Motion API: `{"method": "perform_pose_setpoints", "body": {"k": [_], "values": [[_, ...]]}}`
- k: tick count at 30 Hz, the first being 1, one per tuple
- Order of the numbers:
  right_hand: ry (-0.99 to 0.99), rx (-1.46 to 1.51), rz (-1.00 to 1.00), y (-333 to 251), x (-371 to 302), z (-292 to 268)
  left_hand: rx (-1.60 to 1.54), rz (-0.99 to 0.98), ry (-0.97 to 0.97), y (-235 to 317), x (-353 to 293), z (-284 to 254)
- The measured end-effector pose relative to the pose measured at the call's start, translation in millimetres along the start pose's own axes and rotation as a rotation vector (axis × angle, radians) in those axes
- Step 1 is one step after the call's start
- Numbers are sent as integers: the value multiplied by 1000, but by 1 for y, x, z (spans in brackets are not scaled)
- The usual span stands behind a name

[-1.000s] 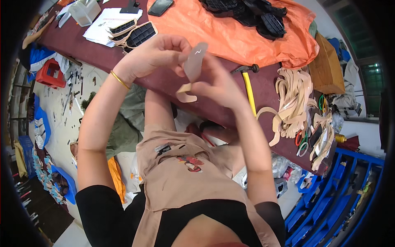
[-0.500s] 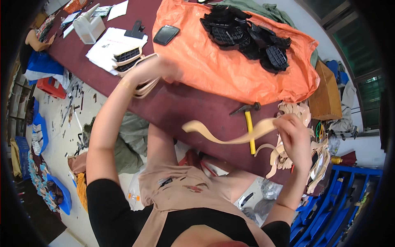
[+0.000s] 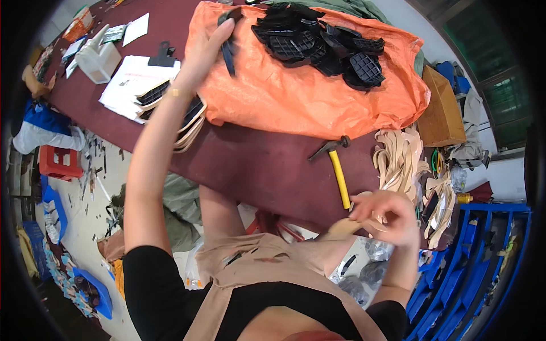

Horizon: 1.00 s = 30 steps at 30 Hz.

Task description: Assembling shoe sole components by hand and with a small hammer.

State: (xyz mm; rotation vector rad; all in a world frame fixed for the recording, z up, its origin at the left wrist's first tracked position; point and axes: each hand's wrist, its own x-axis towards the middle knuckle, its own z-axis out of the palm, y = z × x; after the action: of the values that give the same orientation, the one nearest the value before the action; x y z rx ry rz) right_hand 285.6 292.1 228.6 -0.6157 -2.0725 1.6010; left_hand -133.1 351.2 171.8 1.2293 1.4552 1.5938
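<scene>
Over the left part of the orange sheet [image 3: 267, 105], my left hand [image 3: 211, 46] is closed on a thin black pad [image 3: 228, 57], which is tilted up nearly edge-on. My right hand [image 3: 392, 215] is curled around a tan strip [image 3: 344, 228], in front of the table's near edge. The strip's loose end points left; part of it is hidden in the fingers. Beyond this hand lies a hammer [image 3: 339, 179] with a yellow handle. A bundle of similar tan strips [image 3: 395, 159] rests at the table's right. Several black grid-patterned pads [image 3: 318, 48] are heaped on the sheet.
Tan-rimmed black pieces [image 3: 192, 128] lie partly under my left forearm, beside white papers [image 3: 132, 85]. A white plastic container [image 3: 102, 61] stands farther left. To the right are a wooden box [image 3: 442, 111] and a blue rack [image 3: 469, 273]. Another person's arm [image 3: 35, 85] shows at far left.
My left hand has moved up and away onto the black pad, which lay flat and is now tilted up. My right hand has come down nearer to me with the tan strip.
</scene>
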Motion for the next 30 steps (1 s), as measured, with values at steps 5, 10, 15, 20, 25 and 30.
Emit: {"method": "perform_pose_setpoints", "body": {"k": [5,10,15,20,25,30], "values": [[120,341,-19,52,12,50,-1022,-529,-450,8,-171,79],[235,708,144,71,-7,84,-1073,-609,-226,15,-244,101],[220,862,245,80,-32,103,-983,-566,-258,18,-273,115],[396,624,208,76,-52,90,-761,-557,-144,17,-285,116],[225,702,266,76,-60,101,-317,-312,-120,4,-307,116],[27,745,482,77,-74,123,-286,-456,-315,5,-351,111]]}}
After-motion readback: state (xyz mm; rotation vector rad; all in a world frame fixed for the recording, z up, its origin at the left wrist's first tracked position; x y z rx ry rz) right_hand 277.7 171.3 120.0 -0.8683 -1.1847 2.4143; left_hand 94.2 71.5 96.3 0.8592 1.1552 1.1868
